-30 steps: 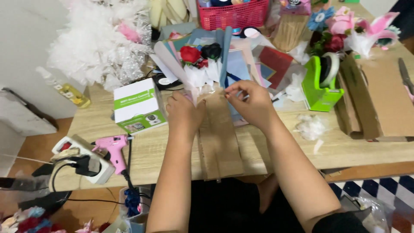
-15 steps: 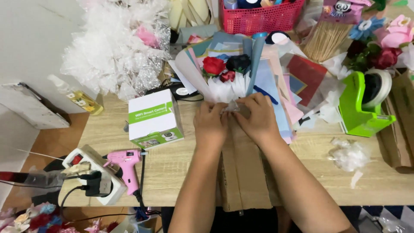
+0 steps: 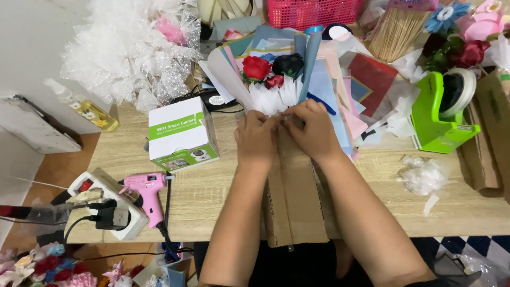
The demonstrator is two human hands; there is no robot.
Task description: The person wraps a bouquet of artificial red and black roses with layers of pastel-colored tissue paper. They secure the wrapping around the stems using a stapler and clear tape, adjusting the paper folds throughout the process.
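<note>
Both hands, left hand [image 3: 258, 137] and right hand [image 3: 312, 129], pinch closed on the bouquet [image 3: 276, 79] base at the table's [image 3: 212, 191] middle; their fingertips are hidden in white wrapping. Flowers lie just beyond, cardboard [image 3: 292, 202] beneath.

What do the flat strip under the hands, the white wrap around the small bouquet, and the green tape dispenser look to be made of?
Flat strip: corrugated cardboard, matte brown, with fold lines and a raw edge.
White wrap: likely thin tissue or crepe paper, matte and crumpled into soft folds; non-woven fabric is possible.
Green tape dispenser: moulded plastic, smooth with a slight sheen.
Both the left hand and right hand pinch the wrap's base.
</note>
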